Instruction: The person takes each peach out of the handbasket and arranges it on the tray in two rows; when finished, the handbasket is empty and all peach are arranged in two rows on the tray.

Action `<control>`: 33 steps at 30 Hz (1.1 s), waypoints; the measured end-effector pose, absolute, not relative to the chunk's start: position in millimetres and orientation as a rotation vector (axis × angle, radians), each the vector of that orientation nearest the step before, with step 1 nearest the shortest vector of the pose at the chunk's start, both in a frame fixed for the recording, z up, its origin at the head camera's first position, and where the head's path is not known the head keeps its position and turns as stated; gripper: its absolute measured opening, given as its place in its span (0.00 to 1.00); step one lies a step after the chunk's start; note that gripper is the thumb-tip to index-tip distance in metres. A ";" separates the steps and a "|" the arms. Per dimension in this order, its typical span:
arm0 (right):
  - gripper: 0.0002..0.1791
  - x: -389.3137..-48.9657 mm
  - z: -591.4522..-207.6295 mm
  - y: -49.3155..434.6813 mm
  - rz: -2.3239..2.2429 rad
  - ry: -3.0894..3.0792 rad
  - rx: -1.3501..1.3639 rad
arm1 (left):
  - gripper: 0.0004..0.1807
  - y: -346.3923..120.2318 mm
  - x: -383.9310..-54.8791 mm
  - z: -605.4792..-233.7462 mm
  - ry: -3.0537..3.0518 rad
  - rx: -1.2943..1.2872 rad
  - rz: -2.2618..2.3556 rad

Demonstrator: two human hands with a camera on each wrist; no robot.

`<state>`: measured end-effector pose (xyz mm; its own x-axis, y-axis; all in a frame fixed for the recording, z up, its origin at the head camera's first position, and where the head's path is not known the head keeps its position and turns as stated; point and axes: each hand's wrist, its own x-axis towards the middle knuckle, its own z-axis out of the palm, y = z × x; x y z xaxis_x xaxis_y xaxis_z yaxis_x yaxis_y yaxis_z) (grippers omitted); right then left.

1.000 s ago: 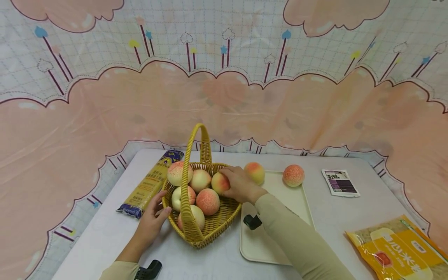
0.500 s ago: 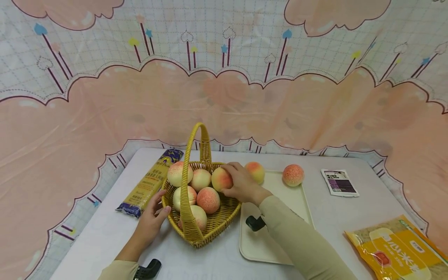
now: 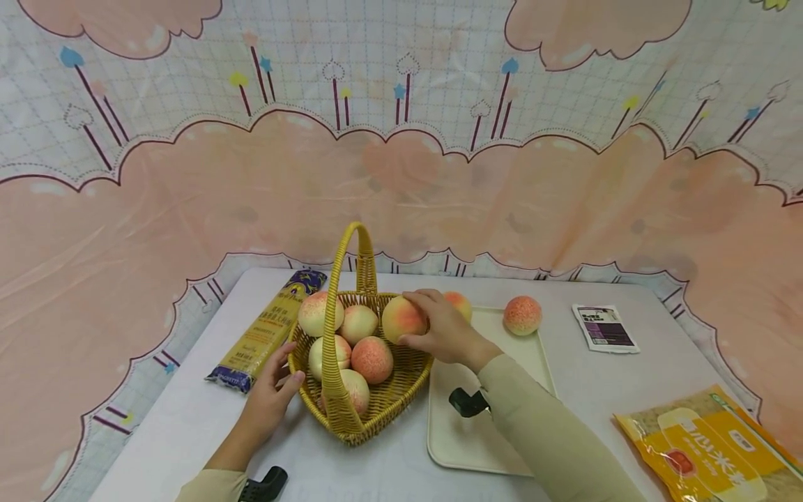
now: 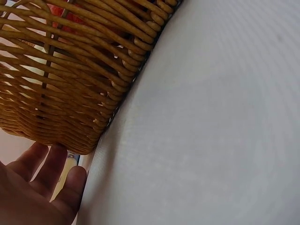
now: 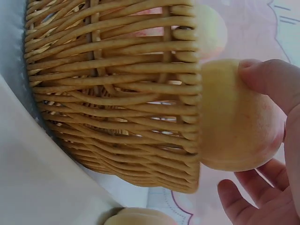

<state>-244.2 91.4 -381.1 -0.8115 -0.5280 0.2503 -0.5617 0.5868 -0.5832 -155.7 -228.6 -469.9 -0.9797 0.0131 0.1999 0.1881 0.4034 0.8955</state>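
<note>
A yellow wicker basket (image 3: 384, 422) with a tall handle holds several peaches, among them a red-speckled one (image 3: 373, 360). My right hand (image 3: 450, 333) holds a yellow-and-red peach (image 3: 399, 321) at the basket's right rim. In the right wrist view this peach (image 5: 234, 122) sits above the rim level, the thumb on one side and fingers on the other. My left hand (image 3: 266, 401) touches the basket's left side, fingers relaxed. The left wrist view shows its fingertips (image 4: 57, 157) against the woven wall (image 4: 65, 93).
Right of the basket lies a cream tray (image 3: 477, 443). Two peaches, one partly hidden (image 3: 461, 302) and one speckled (image 3: 522, 315), are at its far end. A spaghetti packet (image 3: 266, 335) lies left, a small white sachet (image 3: 605, 329) and an orange bag (image 3: 696, 436) right.
The peach in my right hand has risen out of the basket and shifted slightly right, with the hand moving along. My left hand stays at the basket's side.
</note>
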 end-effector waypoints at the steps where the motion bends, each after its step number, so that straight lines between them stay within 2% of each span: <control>1: 0.42 -243.5 -380.6 92.9 1.046 -2.751 0.940 | 0.31 -228.7 -155.8 -470.0 -2.493 -0.179 -1.624; 18: 0.37 -227.5 -367.8 122.9 1.108 -2.639 0.880 | 0.31 -230.6 -155.8 -471.3 -2.512 -0.173 -1.624; 33: 0.35 -223.1 -374.3 153.0 1.129 -2.595 0.809 | 0.31 -231.3 -156.9 -473.9 -2.490 -0.212 -1.625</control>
<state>-223.1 153.0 -374.3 -0.8307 -0.4046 0.3824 -0.5556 0.5589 -0.6156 -156.9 -231.3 -473.9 -0.9771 0.0306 0.2108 0.2052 0.3996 0.8934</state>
